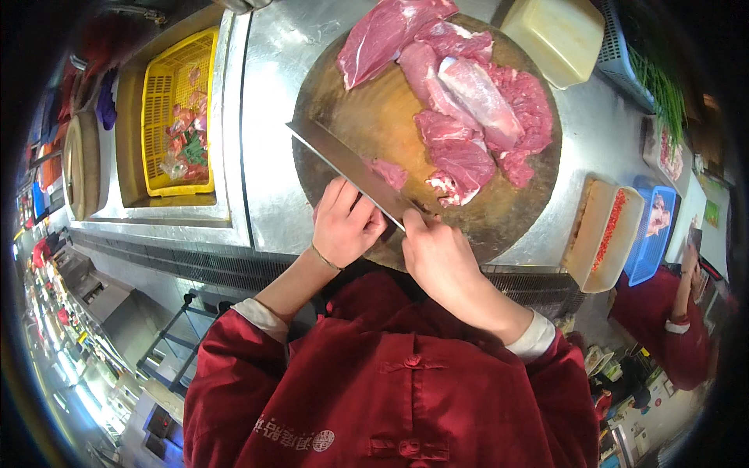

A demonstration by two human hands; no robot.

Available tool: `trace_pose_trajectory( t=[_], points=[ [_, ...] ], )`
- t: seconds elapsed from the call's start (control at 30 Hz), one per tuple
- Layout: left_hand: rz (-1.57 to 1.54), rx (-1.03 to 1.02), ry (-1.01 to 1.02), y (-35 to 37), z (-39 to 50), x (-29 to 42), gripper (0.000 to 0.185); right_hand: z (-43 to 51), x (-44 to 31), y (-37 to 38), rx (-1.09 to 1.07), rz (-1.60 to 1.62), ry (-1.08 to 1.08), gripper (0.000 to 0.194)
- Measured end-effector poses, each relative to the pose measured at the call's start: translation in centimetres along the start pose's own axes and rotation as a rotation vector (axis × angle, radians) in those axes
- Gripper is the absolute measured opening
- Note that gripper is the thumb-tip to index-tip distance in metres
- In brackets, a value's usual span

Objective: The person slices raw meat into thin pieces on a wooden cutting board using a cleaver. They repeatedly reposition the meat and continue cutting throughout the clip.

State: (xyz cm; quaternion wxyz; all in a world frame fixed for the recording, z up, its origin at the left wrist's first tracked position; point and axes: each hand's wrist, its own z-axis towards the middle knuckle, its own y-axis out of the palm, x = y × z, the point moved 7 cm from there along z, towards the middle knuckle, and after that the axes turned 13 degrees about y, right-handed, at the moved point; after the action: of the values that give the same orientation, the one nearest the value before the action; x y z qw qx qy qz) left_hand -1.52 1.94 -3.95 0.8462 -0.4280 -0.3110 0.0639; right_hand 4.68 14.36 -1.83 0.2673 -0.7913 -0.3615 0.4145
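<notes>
In my right hand [440, 253] is the handle of a cleaver [345, 161]. Its broad blade slants up and left across the near part of a round wooden chopping block [374, 126]. My left hand [346, 225] is curled beside the blade's near edge, its knuckles close to the steel. A pink sliver of raw meat [316, 213] shows at that hand's outer side; the rest is hidden under the fingers. Just past the blade lies a small cut piece of meat [389, 173]. Larger chunks of raw red meat [459, 152] are heaped on the block's far right side.
A yellow plastic basket [153, 117] with scraps sits in a sink at left. An upturned cream tub [553, 41] stands beyond the block. At right are a tub of chopped red bits [588, 234], a blue basket [638, 263] and a co-worker's hand [690, 260].
</notes>
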Motion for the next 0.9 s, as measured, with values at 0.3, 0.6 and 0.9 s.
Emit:
trace_pose_trajectory(
  t=[0.3,0.6,0.9],
  points=[
    [-0.028,0.029,-0.014,0.0,0.1,0.1,0.036,-1.5,1.9,-0.5,0.007,0.058,0.011,0.015],
    [-0.153,0.052,0.01,-0.8,0.6,0.2,0.023,0.6,6.0,-4.7,-0.05,0.365,-0.004,0.021],
    [-0.001,-0.061,-0.092,-2.5,-1.0,2.6,0.042,-5.5,8.8,-4.3,0.093,0.314,0.067,0.011]
  ],
)
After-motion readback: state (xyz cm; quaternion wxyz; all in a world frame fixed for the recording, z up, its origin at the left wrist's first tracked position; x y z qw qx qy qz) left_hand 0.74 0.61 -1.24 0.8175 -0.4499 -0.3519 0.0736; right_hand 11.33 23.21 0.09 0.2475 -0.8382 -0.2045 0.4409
